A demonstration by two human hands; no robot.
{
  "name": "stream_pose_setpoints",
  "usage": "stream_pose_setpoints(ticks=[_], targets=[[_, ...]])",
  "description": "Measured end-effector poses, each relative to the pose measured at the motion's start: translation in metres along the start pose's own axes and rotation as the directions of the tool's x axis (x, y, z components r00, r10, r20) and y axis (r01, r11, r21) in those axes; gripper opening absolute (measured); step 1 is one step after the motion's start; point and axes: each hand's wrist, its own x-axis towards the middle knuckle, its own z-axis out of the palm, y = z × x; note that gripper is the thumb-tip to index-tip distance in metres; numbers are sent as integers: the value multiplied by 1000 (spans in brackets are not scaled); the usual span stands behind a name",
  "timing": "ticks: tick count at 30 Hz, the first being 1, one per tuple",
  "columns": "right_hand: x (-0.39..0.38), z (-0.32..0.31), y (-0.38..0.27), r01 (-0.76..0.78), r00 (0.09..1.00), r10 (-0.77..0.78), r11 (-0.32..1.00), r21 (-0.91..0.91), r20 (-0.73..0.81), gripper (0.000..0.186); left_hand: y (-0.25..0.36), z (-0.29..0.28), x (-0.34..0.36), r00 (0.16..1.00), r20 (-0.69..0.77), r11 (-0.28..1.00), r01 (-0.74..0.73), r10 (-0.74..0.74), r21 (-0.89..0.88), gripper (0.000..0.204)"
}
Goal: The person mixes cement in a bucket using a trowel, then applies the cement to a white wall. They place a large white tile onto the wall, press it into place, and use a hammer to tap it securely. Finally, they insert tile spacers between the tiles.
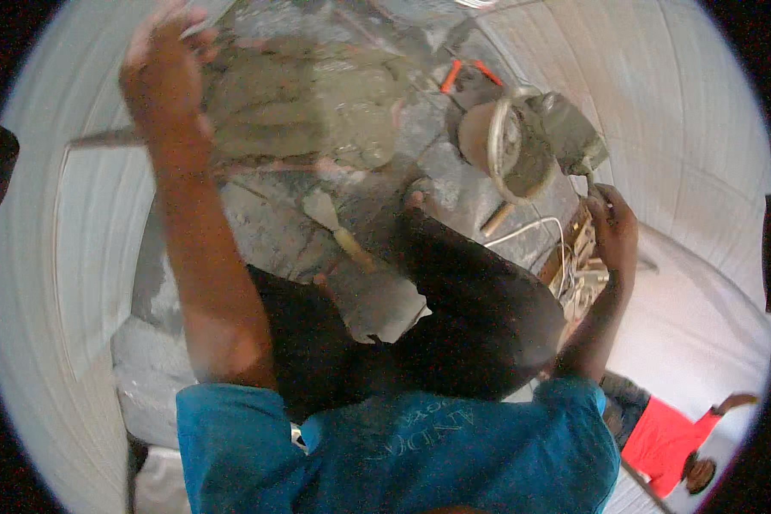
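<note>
My right hand point(612, 224) grips the handle of a trowel point(565, 128) at the right; wet mortar coats its blade. The blade is beside the rim of a pale bucket point(480, 137) with grey mortar inside. My left hand point(164, 81) is raised at the upper left near the wall, its fingers blurred by motion. A thick layer of wet mortar point(308, 107) covers a slab in front of me, to the right of that hand. A scraper point(321, 210) with a pale handle lies on the floor between the slab and my legs.
A torn grey sheet point(384, 304) lies between my legs. Orange handles point(451, 77) show beyond the bucket. A wooden handle point(497, 218), a white cable point(531, 225) and piled pieces point(582, 278) are by my right arm. Light walls stand at both sides. Another person point(664, 441) in red is at lower right.
</note>
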Motion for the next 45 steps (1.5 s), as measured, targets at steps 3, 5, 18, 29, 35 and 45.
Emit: stream_pose_setpoints(ticks=[3, 5, 18, 29, 35, 45], targets=[[23, 15, 20, 35, 999, -37, 973, -228, -4, 42, -19, -23, 24, 964, -44, 950, 266, -262, 164, 34], [35, 35, 14, 199, 962, -252, 908, -369, -101, 34, -40, -42, 39, 949, -3, 923, 308, -316, 228, 36], [105, 317, -144, 104, 988, -141, 894, 435, 54, 34, -208, -180, 67, 743, 198, -233, -432, -639, 871, 41], [108, 340, -151, 7, 999, -21, 911, 413, 28, 25, -185, -170, 16, 885, 4, 47, 20, -466, 999, 49], [123, 358, -133, 16, 997, -49, 871, 492, 54, 21, -186, -159, 12, 870, -181, 103, 255, -458, 962, 53], [135, 382, -100, 34, 939, -299, 572, 820, 170, 15, -145, -139, 12, 811, 20, 243, 152, -584, 958, 39]])
